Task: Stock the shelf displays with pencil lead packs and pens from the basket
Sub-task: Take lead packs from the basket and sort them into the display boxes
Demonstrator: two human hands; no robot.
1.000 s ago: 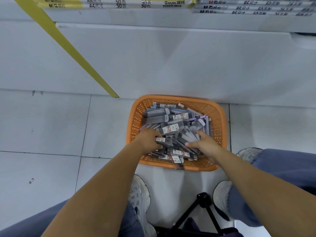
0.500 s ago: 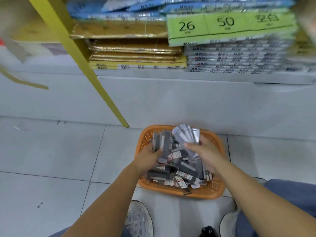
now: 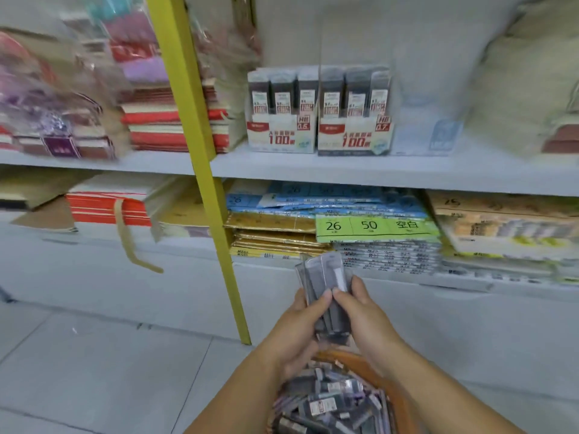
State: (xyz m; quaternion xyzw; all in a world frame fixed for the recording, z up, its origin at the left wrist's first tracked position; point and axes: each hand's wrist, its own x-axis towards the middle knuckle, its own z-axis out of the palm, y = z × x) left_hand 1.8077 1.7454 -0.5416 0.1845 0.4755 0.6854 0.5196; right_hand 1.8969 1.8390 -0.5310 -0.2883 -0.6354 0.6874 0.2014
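Orange basket (image 3: 398, 389) lies directly below the fingers, filled with loose lead packs (image 3: 329, 405). Left hand (image 3: 297, 333) and right hand (image 3: 366, 321) both have fingers closed around one upright bundle of packs (image 3: 326, 283), thumbs pressed on its near face. Beyond the fingertips and higher, two display boxes (image 3: 319, 133) stand side by side on the white shelf (image 3: 407, 173), right of the yellow post (image 3: 200, 158).
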